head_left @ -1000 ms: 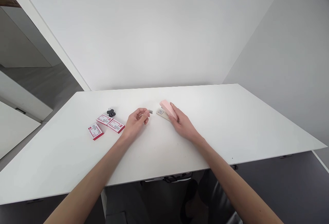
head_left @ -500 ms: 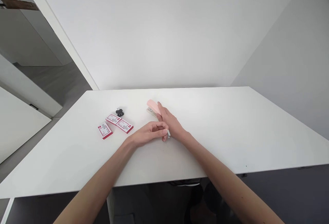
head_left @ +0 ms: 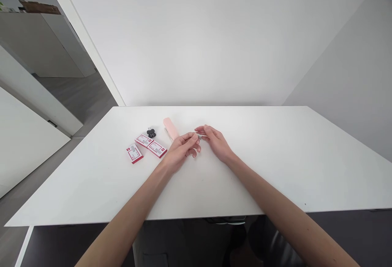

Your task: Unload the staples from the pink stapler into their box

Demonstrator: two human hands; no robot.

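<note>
My left hand (head_left: 182,150) is closed in a pinch on a small grey strip of staples (head_left: 200,137). The strip pokes out past the thumb and index finger. My right hand (head_left: 217,141) is just to its right, fingers stretched out and apart, the tips close to the strip; whether they touch it I cannot tell. Beyond my left hand a pink stapler (head_left: 170,128) lies on the table, its near end hidden by that hand.
Three small red-and-white boxes (head_left: 157,148) lie left of my left hand on the white table (head_left: 275,156). A small black staple remover (head_left: 151,132) rests behind them. A white wall (head_left: 199,42) rises at the table's back edge.
My right hand has let go of the stapler, which now lies farther left and turned. Both hands have come together higher up, with the strip between them. The camera view has shifted slightly.
</note>
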